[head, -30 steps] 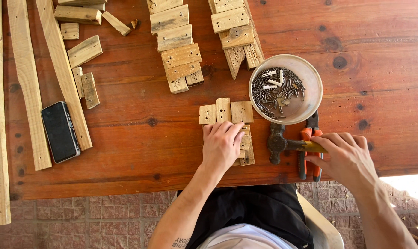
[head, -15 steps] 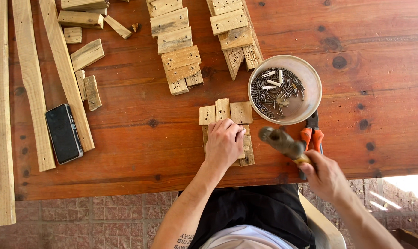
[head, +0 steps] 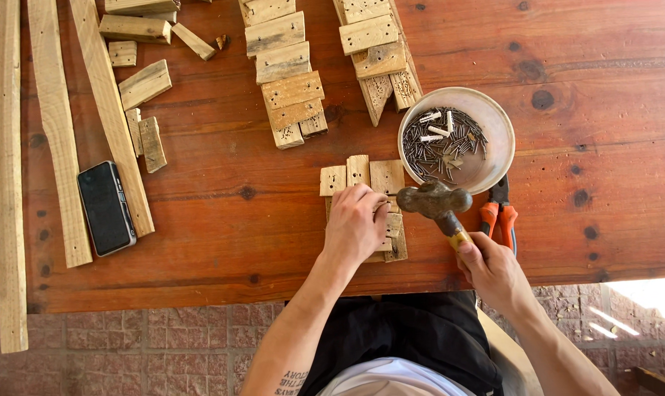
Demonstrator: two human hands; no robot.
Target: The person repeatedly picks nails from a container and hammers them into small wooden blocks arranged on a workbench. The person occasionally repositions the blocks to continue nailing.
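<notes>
My left hand (head: 355,224) presses flat on a small cluster of pale wood blocks (head: 386,176) near the front edge of the red-brown table. Its fingertips sit at the right side of the blocks, and I cannot tell whether they pinch a nail. My right hand (head: 492,273) grips the yellow-banded handle of a hammer (head: 436,202). The hammer's dark head hovers over the blocks, just right of my left fingers.
A round bowl (head: 498,143) of several nails stands right of the blocks, with orange-handled pliers (head: 498,214) below it. More wood blocks (head: 291,92) lie at the back, long planks (head: 111,117) and a black phone (head: 106,208) on the left. The table edge (head: 200,293) runs near me.
My right hand picked the hammer up from beside the pliers and swung its head left, over the blocks. My left hand stayed on the blocks.
</notes>
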